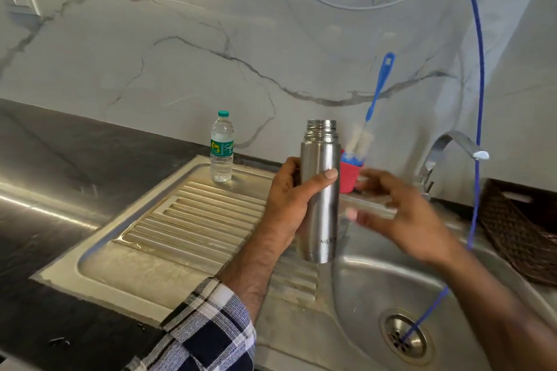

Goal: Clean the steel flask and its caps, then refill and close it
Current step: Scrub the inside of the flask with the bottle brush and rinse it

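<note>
Black stone counter [45, 159] fills the nine o'clock side, with a ribbed steel drainboard [187, 220] set into it; a sealed water bottle [222, 147], green-capped, stands upright at the board's far edge, about eleven o'clock. Steel flask [320, 190], centre, upright and uncapped, threads bare; caps not identifiable. Left hand [289, 205]: fingers wrapped around the body, thumb pressed across the front. Red cup [351, 175] just behind the flask holds a blue-handled bottle brush [360, 144]. Right hand [401, 214], three o'clock, blurred: fingers loosely spread, empty as far as can be told. Sink basin [376, 286], five o'clock, with a blue cord hanging to the drain; tap [446, 150] at two o'clock; marble-veined wall behind. Likely step: taking the brush; keep the flask mouth steady, over the basin.
</note>
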